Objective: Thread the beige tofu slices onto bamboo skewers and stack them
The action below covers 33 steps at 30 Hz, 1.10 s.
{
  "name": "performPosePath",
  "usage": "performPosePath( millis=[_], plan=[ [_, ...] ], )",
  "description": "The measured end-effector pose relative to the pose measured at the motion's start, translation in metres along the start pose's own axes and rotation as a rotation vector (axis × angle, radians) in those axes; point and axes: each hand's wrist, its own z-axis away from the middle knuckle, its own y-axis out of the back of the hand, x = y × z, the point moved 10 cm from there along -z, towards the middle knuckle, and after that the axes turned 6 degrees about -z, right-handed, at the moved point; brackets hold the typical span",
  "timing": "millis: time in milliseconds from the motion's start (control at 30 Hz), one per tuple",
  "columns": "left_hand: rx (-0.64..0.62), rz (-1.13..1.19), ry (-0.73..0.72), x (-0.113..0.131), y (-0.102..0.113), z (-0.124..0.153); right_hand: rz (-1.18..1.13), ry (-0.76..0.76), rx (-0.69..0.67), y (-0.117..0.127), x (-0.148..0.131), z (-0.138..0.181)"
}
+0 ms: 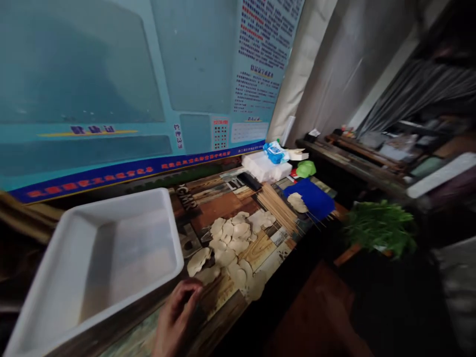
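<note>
My left hand [177, 315] is at the front edge of the table, beside the white tub. Its thumb and fingers are curled together near a pale flat round piece [208, 274]; anything between them is hidden. Several more thin, pale, dough-like rounds [238, 230] lie overlapping in a loose pile beyond it. Low on the right, my right hand [327, 297] is dim and blurred over the dark area below the table, and its fingers cannot be made out. A bundle of thin wooden skewers [278, 208] lies past the pile.
A large white plastic tub [173, 238] stands on the left. Farther along are a black phone-like object [249, 181], a white package [266, 167], a blue sheet [316, 198] with a pale piece [297, 202], and a green bag [305, 169]. Leafy greens [381, 228] sit right. A blue poster [201, 64] rises behind.
</note>
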Motion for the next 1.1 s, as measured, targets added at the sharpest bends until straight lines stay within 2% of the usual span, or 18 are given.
performPosePath(
  millis=[67, 167, 300, 433, 633, 833, 967, 1100],
  plan=[
    [-0.003, 0.021, -0.036, 0.001, -0.004, 0.001, 0.082, -0.011, -0.043, 0.009, -0.004, -0.015],
    [-0.023, 0.026, -0.075, 0.002, -0.012, 0.003, 0.178, 0.007, -0.125, 0.009, -0.014, -0.057],
    [0.014, -0.024, -0.059, -0.011, -0.008, 0.001, 0.262, 0.061, -0.221, -0.014, -0.038, -0.12],
    [0.084, -0.112, -0.087, -0.021, 0.005, -0.003, 0.329, 0.089, -0.267, -0.04, -0.064, -0.159],
    [0.132, -0.165, -0.089, -0.025, 0.009, -0.003, 0.388, 0.151, -0.297, -0.052, -0.077, -0.185],
    [0.173, -0.256, -0.1, -0.015, 0.003, -0.006, 0.348, 0.331, -0.323, -0.057, -0.086, -0.196],
    [0.187, -0.343, -0.065, -0.009, -0.002, -0.014, 0.232, 0.441, -0.215, -0.04, -0.099, -0.214],
    [0.298, -0.455, -0.039, -0.009, 0.002, -0.018, 0.032, 0.529, -0.074, -0.013, -0.117, -0.219]
  ],
)
